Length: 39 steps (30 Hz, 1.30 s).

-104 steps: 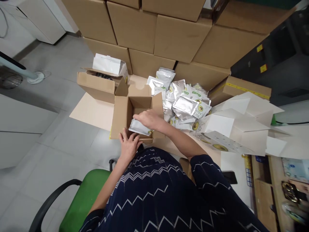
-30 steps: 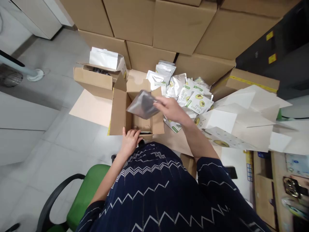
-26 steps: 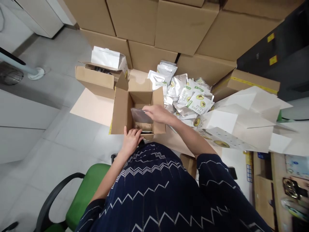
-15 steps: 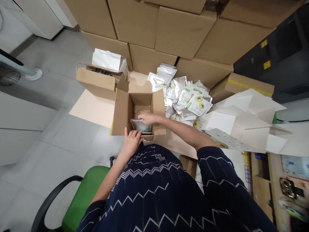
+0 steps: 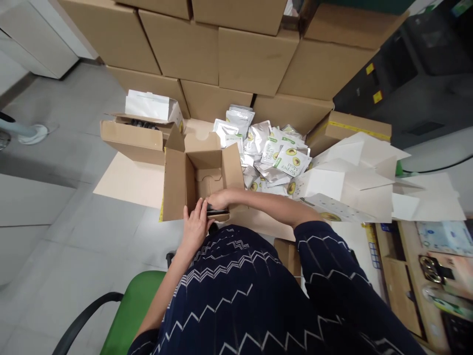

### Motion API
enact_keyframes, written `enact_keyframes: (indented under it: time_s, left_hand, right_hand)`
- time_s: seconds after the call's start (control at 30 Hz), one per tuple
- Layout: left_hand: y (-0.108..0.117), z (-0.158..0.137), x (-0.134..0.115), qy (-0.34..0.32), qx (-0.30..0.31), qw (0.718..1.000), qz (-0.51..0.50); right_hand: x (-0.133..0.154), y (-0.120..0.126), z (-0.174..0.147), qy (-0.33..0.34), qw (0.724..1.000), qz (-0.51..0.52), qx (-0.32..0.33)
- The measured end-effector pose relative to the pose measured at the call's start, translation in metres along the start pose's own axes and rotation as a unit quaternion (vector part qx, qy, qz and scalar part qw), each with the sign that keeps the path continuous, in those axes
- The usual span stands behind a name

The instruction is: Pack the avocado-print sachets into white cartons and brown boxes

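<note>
An open brown cardboard box (image 5: 175,185) stands in front of me with its flaps spread. My right hand (image 5: 220,198) reaches into it by the near wall, fingers curled at the top of a silver pouch (image 5: 213,208) of which only a dark, shaded edge shows. The fingertips are partly hidden. Against the near edge of the box lies my left hand (image 5: 195,224), its fingers stretched out and the thumb apart. Just right of the box is a heap of silver and white pouches (image 5: 273,155), some printed with avocados.
Behind stands a wall of stacked cardboard boxes (image 5: 253,59). To the left is another open carton (image 5: 131,140) with a white box (image 5: 148,104) by it. Unfolded white cartons (image 5: 354,182) lie at right. A green chair (image 5: 135,310) is at lower left.
My right hand has gone down toward the near wall with the pouch, which now hardly shows. My left hand stays at the box edge. The view has shifted slightly.
</note>
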<state>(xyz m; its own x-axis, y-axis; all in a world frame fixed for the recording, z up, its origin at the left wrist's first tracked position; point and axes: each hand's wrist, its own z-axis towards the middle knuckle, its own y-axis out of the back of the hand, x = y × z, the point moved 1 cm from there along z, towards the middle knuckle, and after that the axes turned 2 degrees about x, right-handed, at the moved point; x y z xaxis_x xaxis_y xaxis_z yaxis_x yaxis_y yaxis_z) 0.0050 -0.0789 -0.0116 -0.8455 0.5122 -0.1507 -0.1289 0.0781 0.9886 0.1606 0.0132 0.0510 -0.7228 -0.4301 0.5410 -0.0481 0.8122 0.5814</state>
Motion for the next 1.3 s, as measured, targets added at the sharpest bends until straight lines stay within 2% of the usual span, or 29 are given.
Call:
enact_keyframes:
  time_s: [0.07,0.13,0.2,0.23,0.27,0.3,0.33,0.4,0.47,0.53,0.6,0.73,0.87,0.97,1.1,1.23,1.3]
  left_hand:
    - [-0.002,-0.001,0.001,-0.004,0.001,1.0,0.006]
    - [-0.004,-0.001,0.003,-0.008,-0.005,1.0,0.004]
    - [-0.005,-0.001,0.004,-0.013,-0.012,1.0,-0.003]
    - [-0.005,-0.001,0.004,-0.014,-0.015,1.0,-0.008]
    - [-0.006,-0.001,0.004,-0.014,-0.017,1.0,-0.012]
    - [-0.006,-0.001,0.004,-0.014,-0.018,1.0,-0.015]
    - [-0.006,-0.001,0.005,-0.014,-0.019,1.0,-0.017]
    - [-0.007,-0.001,0.005,-0.015,-0.02,1.0,-0.018]
    - [-0.006,0.0,0.006,-0.019,-0.023,0.999,-0.016]
    - [-0.006,0.0,0.006,-0.021,-0.027,0.999,-0.016]
    - [-0.005,0.0,0.007,-0.022,-0.029,0.999,-0.016]
    - [-0.004,0.001,0.006,-0.022,-0.029,0.999,-0.014]
    - [-0.005,0.0,0.006,-0.018,-0.023,1.0,-0.005]
    - [-0.006,0.0,0.006,-0.018,-0.025,1.0,0.001]
    - [-0.009,-0.002,0.007,-0.021,-0.03,0.999,0.007]
    - [-0.012,-0.004,0.01,-0.027,-0.039,0.999,0.008]
    - [-0.013,-0.005,0.01,-0.03,-0.041,0.999,0.009]
  right_hand:
    - [0.0,0.005,-0.018,0.013,0.996,0.035,-0.075]
    - [-0.011,0.011,-0.045,0.033,0.971,0.122,-0.205]
    - [-0.037,0.01,-0.078,0.019,0.913,0.221,-0.343]
    - [-0.056,0.006,-0.094,-0.02,0.877,0.257,-0.405]
    - [-0.078,0.0,-0.11,-0.079,0.842,0.267,-0.462]
    - [-0.102,-0.01,-0.124,-0.165,0.81,0.248,-0.505]
    - [-0.125,-0.021,-0.136,-0.256,0.787,0.213,-0.52]
    - [-0.167,-0.048,-0.151,-0.405,0.77,0.14,-0.473]
    - [-0.199,-0.074,-0.155,-0.469,0.782,0.109,-0.396]
    - [-0.219,-0.094,-0.152,-0.482,0.804,0.091,-0.336]
    - [-0.23,-0.108,-0.144,-0.481,0.818,0.071,-0.307]
    - [-0.24,-0.122,-0.13,-0.481,0.822,0.04,-0.301]
    - [-0.238,-0.129,-0.125,-0.474,0.819,0.017,-0.323]
    - [-0.23,-0.124,-0.127,-0.474,0.808,0.008,-0.351]
    - [-0.207,-0.091,-0.142,-0.458,0.784,0.0,-0.419]
    - [-0.172,-0.044,-0.174,-0.43,0.734,0.026,-0.525]
    - [-0.152,-0.022,-0.19,-0.39,0.699,0.038,-0.598]
